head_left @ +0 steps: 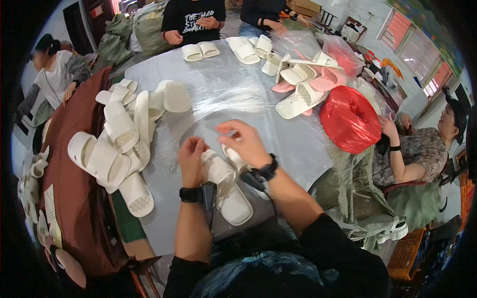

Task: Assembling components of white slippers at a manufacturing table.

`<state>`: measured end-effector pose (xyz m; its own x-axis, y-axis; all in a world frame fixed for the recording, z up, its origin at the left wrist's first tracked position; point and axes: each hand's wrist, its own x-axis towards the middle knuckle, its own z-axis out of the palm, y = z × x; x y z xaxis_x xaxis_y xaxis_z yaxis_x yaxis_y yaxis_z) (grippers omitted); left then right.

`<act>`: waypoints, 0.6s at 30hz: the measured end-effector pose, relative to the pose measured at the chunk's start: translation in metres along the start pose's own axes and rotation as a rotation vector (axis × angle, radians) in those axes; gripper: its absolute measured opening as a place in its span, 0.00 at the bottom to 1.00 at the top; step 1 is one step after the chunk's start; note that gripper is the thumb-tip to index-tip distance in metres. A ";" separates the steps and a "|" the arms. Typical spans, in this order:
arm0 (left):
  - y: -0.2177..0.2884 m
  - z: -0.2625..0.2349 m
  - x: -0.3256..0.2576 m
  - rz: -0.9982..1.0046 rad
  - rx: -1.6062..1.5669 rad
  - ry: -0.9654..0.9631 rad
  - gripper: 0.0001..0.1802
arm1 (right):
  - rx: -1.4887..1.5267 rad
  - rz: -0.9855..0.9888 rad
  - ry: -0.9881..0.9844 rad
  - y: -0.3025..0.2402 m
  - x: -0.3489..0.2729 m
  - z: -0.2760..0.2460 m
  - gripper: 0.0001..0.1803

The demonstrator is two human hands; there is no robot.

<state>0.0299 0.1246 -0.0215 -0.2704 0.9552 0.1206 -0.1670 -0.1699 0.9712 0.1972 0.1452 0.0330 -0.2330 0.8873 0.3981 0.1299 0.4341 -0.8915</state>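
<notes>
At the near side of the grey table [169,218], two bare hands work above a pair of white slippers [233,204].

The pair lies near the middle of the near edge, between the wrists. The left hand [192,160] is beside the toe part of the left slipper, its fingers curled in toward the thumb; whether they grip something, I cannot tell. The right hand [247,144] is above the right slipper and partly hides it, its fingers bent and apart. Beyond the hands, thin white strands [233,99] are spread on the table. To the left is a heap of white sandals [119,126]; to the far right, a red roll [350,119] stands near pink slippers [329,79].
</notes>
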 end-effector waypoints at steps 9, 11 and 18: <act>0.011 0.020 -0.001 0.135 -0.136 -0.100 0.03 | -0.680 -0.158 -0.485 -0.041 -0.083 -0.026 0.14; 0.009 0.029 -0.003 0.178 -0.125 -0.141 0.02 | -0.799 -0.250 -0.381 -0.038 -0.085 -0.017 0.18; 0.042 0.003 -0.033 0.296 0.234 -0.100 0.04 | -0.955 -0.032 -0.271 -0.057 -0.114 0.011 0.17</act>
<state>0.0343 0.0865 0.0158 -0.1793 0.8940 0.4105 0.1278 -0.3926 0.9108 0.2053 0.0171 0.0361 -0.4472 0.8588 0.2500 0.8136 0.5067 -0.2850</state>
